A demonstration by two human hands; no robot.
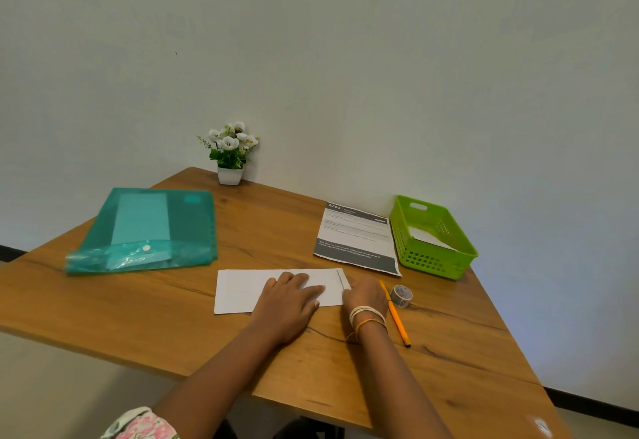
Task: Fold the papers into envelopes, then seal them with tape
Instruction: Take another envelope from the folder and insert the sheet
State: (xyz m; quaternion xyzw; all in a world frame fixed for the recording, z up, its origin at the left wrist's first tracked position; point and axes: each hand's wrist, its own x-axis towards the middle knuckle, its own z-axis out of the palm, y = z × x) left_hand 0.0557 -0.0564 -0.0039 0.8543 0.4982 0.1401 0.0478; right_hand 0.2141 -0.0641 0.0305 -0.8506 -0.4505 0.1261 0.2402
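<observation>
White folded paper sheet [242, 290] lies flat near the front middle of the brown wooden table [276, 224], with its long side running left to right. At its right end a narrow flap is turned over, showing as a thin crease line.

To the far left lies a teal translucent plastic document folder [152, 227], well apart from the sheet. It plays no part in this step.

Your left hand [294, 297] rests palm down on the middle of the sheet, fingers straight and spread toward the right, pressing the paper flat. The forearm comes in from the lower left.

Your right hand [364, 295] sits at the sheet's right end, beside the flap, wrist bent inward. Its fingers are hidden behind the back of the hand, so you cannot tell whether they press the flap or pinch it.

Further right, the orange pencil [396, 317] lies just beside your right wrist, and the small patterned tape roll [402, 295] stands just beyond it. The printed grey-and-white instruction sheet [356, 238] and the green perforated plastic basket [432, 238] sit behind.

Risks, as judged from this position:
- If your left hand lifts early, the sheet is likely to slide and the crease will run crooked.
- Uneven pressure at the flap is likely to leave it springing open before taping.
- A sweep of your right wrist could knock the pencil or send the tape roll rolling.
</observation>
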